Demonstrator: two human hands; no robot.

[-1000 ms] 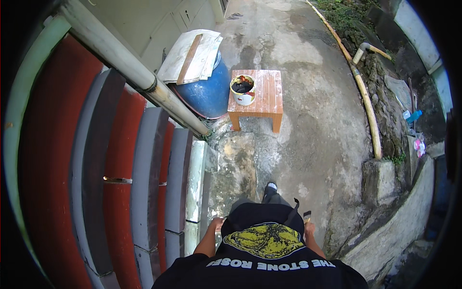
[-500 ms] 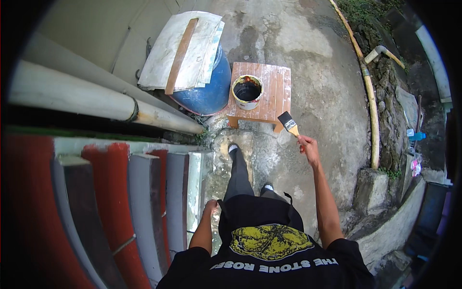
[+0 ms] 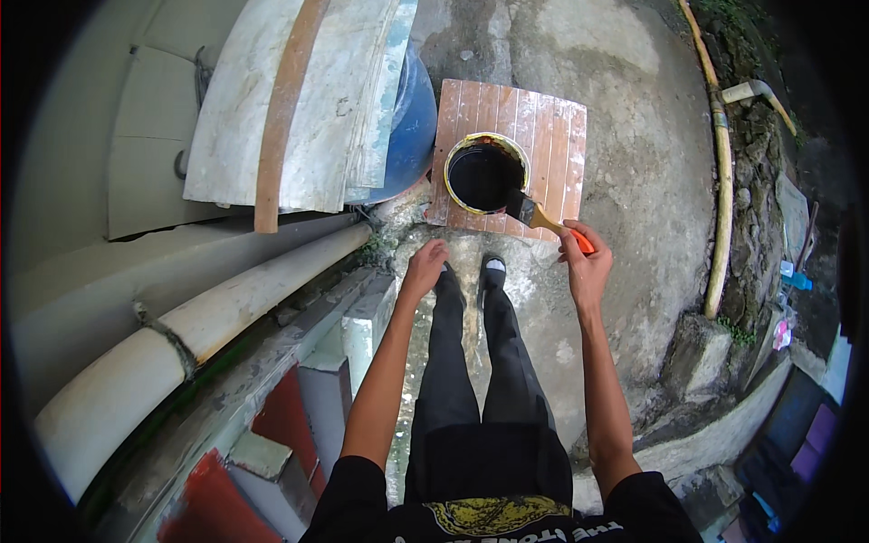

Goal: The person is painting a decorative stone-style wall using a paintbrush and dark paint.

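My right hand [image 3: 587, 258] grips a flat paintbrush [image 3: 549, 223] by its handle, which has an orange end. The dark bristles are at the near right rim of a round paint bucket [image 3: 487, 138]; whether they touch it I cannot tell. Dark paint fills the lower part of the bucket, and yellow and red smears mark its rim. It stands on a low slatted wooden table [image 3: 554, 145] spotted with white. Lower and to the left, my left hand [image 3: 424, 266] hangs with loosely bent fingers and nothing visible in it.
A blue drum [image 3: 412, 122] stands left of the table under pale sheets [image 3: 226, 118] with a wooden plank [image 3: 288, 109] on top. Left of my legs run a thick pipe [image 3: 244, 290] and a low red and grey balustrade [image 3: 272, 471]. A narrow pipe [image 3: 721, 181] borders the concrete ground at right.
I have come closer to the table, so it and the bucket look larger. The brush has swung left to the bucket's rim. My left hand has moved forward.
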